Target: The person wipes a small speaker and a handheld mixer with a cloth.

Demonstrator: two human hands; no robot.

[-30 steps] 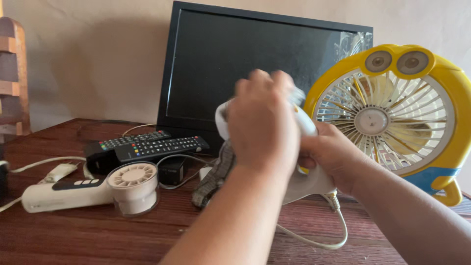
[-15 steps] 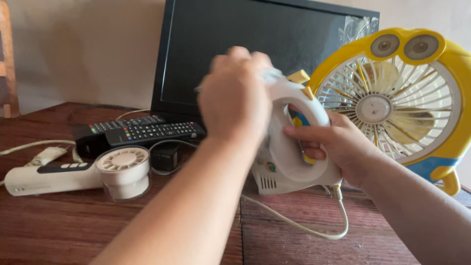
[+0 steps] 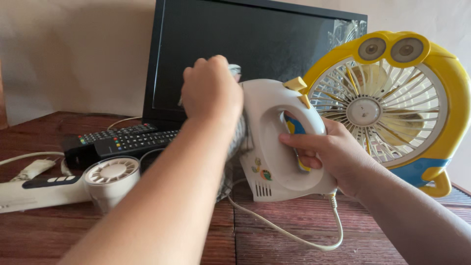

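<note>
The right hand (image 3: 327, 159) has its grip closed on the handle of a white mixer (image 3: 277, 142), steadying it upright on the counter (image 3: 274, 240), while the left hand (image 3: 212, 91) presses a clutched grey cloth (image 3: 236, 142) against its front.

Soft warm daylight, faint glare on the black monitor (image 3: 255, 59), near forearm slightly blurred.

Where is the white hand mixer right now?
In the head view, the white hand mixer sits at centre, its handle gripped by the right hand, just in front of the black monitor and left of the yellow fan.
</note>
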